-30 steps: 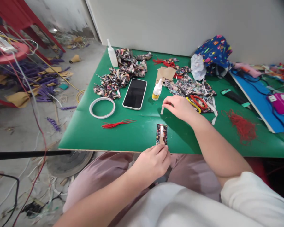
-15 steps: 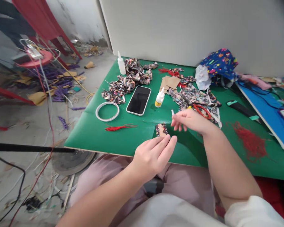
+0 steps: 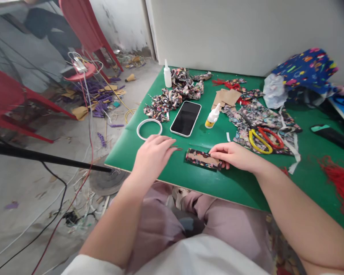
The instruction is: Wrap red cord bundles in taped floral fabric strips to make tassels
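Note:
My left hand (image 3: 153,158) is over the small bundle of red threads (image 3: 177,148), its fingers closed around them; only the thread ends show past the fingertips. My right hand (image 3: 232,156) pinches the right end of a narrow card strip (image 3: 203,159), which lies on the green table with brown card in the middle and dark floral fabric folded along its edges. A short white strip (image 3: 228,136) lies just beyond the right hand. Scissors (image 3: 263,139) with one yellow and one red handle rest on floral fabric (image 3: 252,114) further right.
A phone (image 3: 186,118), a white tape ring (image 3: 149,129), a yellow-labelled glue bottle (image 3: 212,116) and a clear bottle (image 3: 167,75) stand or lie on the green table (image 3: 126,152). Behind are gathered floral pieces (image 3: 177,93) and brown cards (image 3: 226,97). Red threads (image 3: 338,183) lie right.
My left hand has left the fabric-edged strip and moved left to the red threads. My right hand has come down onto the strip's right end. The view has turned left.

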Demonstrator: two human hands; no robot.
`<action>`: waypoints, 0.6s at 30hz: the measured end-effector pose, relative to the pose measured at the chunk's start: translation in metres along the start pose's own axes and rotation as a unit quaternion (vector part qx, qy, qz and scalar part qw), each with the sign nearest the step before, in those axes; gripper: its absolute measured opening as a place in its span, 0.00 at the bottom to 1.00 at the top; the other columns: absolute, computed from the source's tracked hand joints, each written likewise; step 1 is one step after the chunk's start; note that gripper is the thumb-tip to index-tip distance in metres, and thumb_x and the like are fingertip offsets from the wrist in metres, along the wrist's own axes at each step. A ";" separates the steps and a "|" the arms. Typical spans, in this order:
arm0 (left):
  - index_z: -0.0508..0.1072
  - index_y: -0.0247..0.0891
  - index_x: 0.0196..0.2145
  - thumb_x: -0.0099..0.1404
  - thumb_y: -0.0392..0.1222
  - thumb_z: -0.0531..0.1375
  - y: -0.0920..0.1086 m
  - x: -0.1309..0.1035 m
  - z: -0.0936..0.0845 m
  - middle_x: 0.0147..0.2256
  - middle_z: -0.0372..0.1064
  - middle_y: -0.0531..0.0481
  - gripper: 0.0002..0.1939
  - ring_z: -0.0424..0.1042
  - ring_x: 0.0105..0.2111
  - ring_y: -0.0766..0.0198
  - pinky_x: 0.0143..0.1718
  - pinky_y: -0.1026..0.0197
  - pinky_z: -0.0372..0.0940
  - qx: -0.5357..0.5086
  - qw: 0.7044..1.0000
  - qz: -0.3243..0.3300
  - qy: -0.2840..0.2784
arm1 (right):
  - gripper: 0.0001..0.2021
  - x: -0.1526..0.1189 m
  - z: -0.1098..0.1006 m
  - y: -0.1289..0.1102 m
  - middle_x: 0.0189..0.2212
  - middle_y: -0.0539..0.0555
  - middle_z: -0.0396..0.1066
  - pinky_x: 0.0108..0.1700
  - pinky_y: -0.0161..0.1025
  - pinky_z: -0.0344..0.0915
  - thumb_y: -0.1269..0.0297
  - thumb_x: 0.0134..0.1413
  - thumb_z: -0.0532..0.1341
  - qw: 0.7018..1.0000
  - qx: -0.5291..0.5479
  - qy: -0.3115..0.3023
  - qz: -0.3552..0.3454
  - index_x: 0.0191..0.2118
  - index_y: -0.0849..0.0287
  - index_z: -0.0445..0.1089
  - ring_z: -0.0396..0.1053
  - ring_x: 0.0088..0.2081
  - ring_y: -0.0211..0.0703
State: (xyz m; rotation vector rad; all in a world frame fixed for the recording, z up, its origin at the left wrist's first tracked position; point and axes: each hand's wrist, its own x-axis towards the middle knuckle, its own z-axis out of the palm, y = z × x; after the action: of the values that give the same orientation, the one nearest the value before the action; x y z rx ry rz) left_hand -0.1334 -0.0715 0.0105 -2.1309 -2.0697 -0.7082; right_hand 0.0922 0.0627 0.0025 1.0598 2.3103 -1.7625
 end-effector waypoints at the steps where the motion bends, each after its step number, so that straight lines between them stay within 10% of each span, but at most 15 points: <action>1: 0.73 0.37 0.40 0.63 0.41 0.56 -0.011 -0.001 -0.002 0.40 0.72 0.47 0.10 0.66 0.41 0.58 0.45 0.53 0.64 0.014 1.000 -0.006 -0.025 | 0.15 -0.001 -0.001 -0.001 0.21 0.48 0.65 0.21 0.31 0.59 0.52 0.51 0.55 1.000 -0.025 0.003 -0.006 0.34 0.60 0.69 0.61 0.20 0.32; 10: 0.75 0.37 0.37 0.64 0.40 0.53 -0.029 -0.008 0.010 0.39 0.71 0.46 0.11 0.66 0.41 0.57 0.46 0.52 0.64 0.025 0.998 -0.012 -0.055 | 0.14 -0.002 0.004 -0.009 0.18 0.47 0.66 0.24 0.32 0.54 0.52 0.48 0.58 0.991 -0.123 0.008 -0.053 0.24 0.58 0.69 0.60 0.21 0.34; 18: 0.71 0.39 0.38 0.65 0.41 0.53 -0.024 -0.009 0.007 0.39 0.72 0.49 0.09 0.69 0.42 0.61 0.46 0.57 0.63 -0.041 0.997 -0.056 -0.026 | 0.11 0.008 0.008 0.004 0.24 0.48 0.70 0.29 0.35 0.57 0.55 0.51 0.59 0.942 -0.234 0.212 -0.112 0.26 0.56 0.71 0.64 0.25 0.36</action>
State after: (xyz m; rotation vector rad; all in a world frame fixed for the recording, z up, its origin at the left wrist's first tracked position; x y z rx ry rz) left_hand -0.1544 -0.0749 -0.0052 -2.1092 -2.2399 -0.7710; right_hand 0.0853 0.0601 -0.0074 1.2057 2.9962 -0.9960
